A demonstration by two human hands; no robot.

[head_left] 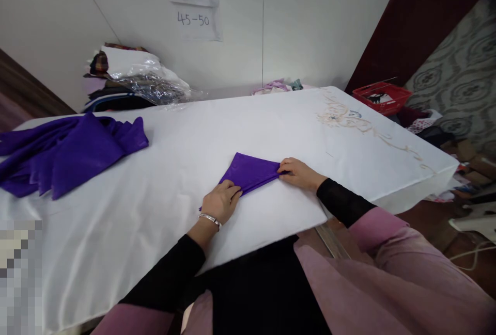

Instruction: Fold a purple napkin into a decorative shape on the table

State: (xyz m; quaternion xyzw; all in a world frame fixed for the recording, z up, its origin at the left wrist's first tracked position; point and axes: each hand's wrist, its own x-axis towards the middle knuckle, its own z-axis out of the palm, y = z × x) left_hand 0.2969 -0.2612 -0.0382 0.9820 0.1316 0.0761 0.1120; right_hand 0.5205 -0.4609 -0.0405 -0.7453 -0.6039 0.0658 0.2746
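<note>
A purple cloth napkin (251, 169), folded into a rough triangle, lies on the white tablecloth (189, 144) in front of me. My left hand (221, 201), with a silver bracelet at the wrist, grips its lower left edge, thumb and fingers closed on the folds. Its left tip pokes out past that hand. At the right corner, my right hand (298, 173) pinches the cloth between thumb and fingers. More purple napkins (73, 154) lie in a loose, overlapping heap on the left of the table.
Folded fabrics under clear plastic (132, 79) are stacked against the wall at back left. Pink cloth (271, 86) lies at the back edge. A red basket (382, 97) stands beyond the table's right corner. Paper signs (196, 20) hang on the wall.
</note>
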